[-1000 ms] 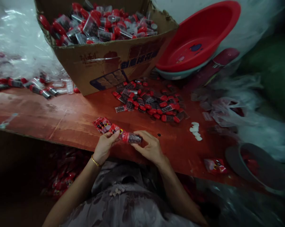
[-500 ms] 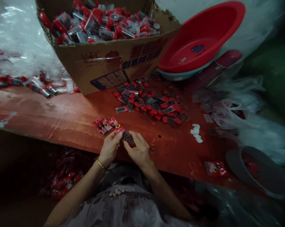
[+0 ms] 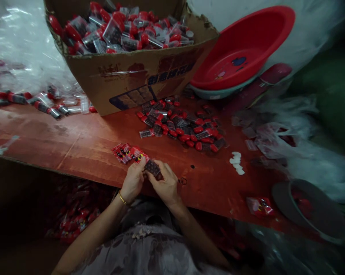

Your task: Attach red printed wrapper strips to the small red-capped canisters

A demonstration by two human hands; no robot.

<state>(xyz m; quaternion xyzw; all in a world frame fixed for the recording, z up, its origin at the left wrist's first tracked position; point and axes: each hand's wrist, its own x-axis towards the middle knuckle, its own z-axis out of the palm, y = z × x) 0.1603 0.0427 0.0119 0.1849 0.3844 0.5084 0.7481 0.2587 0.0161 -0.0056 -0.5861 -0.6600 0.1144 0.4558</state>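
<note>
My left hand (image 3: 133, 180), with a gold bracelet at the wrist, pinches a small red printed packet (image 3: 139, 153). In my right hand (image 3: 166, 184) is a dark dotted tube (image 3: 153, 168), gripped between thumb and fingers. The tube's upper end meets the lower end of the packet; whether it is inside cannot be made out. More red printed packets (image 3: 121, 152) lie on the table just left of the one I hold. Beyond my hands spreads a pile of dark tubes with red caps (image 3: 183, 126).
A cardboard box (image 3: 126, 82) full of red-capped tubes stands behind. To its right leans a red basin (image 3: 235, 49). White pieces (image 3: 237, 163), a red packet (image 3: 260, 206) and a grey container (image 3: 310, 208) are at right. Clear plastic (image 3: 26, 49) heaps at left.
The red packet has tilted left and lies lower between my hands. My hands have shifted very slightly left, still holding packet and tube.
</note>
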